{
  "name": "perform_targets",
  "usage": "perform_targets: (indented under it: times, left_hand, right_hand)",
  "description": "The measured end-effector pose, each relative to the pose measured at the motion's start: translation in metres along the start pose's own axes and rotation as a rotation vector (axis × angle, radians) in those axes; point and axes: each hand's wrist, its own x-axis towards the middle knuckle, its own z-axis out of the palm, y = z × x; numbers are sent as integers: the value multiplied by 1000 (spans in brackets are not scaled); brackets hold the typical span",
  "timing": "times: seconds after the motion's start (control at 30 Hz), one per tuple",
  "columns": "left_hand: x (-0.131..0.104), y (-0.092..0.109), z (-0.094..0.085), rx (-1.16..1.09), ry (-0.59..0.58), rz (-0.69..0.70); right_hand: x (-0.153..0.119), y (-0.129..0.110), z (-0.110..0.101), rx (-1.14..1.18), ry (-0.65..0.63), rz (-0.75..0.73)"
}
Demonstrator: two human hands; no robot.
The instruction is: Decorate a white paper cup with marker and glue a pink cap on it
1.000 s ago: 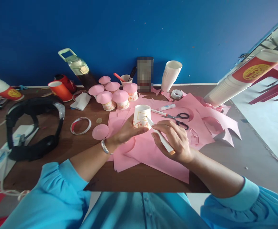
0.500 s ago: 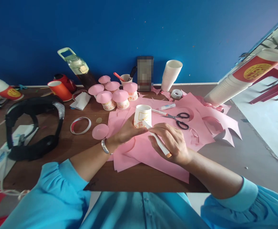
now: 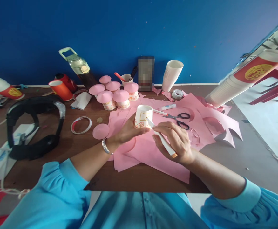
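Observation:
Wrapped round a white paper cup is my left hand, its thumb across the cup's lower part. Orange flower lines and a yellowish square outline show on the cup's side. My right hand pinches a white marker with an orange end, and its tip is at the drawn square. Pink paper sheets lie beneath both hands. Scissors with black handles rest on the paper to the right of the cup. Several small decorated cups with pink cone tops stand behind my left hand.
A stack of white cups and a dark phone-like object stand by the blue wall. At the left are a bottle, a black headband device and a tape roll. Another cup stack is at the right.
My right hand and the marker have shifted slightly right and down, and the marker tip now sits at the square's right part. My left hand still holds the cup.

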Motion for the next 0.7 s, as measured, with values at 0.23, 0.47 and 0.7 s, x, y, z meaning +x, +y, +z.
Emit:
perform_targets:
  times: [0.23,0.47,0.7]
  left_hand:
    - [-1,12,5,61,26,-25]
    - [-2,15,5,67,40,-26]
    - [-1,13,4,65,35,-9]
  right_hand:
    - [1,3,-1,-32,3,19]
    - [-1,5,0,-58,21,40]
    - [-1,5,1,-69,26,41]
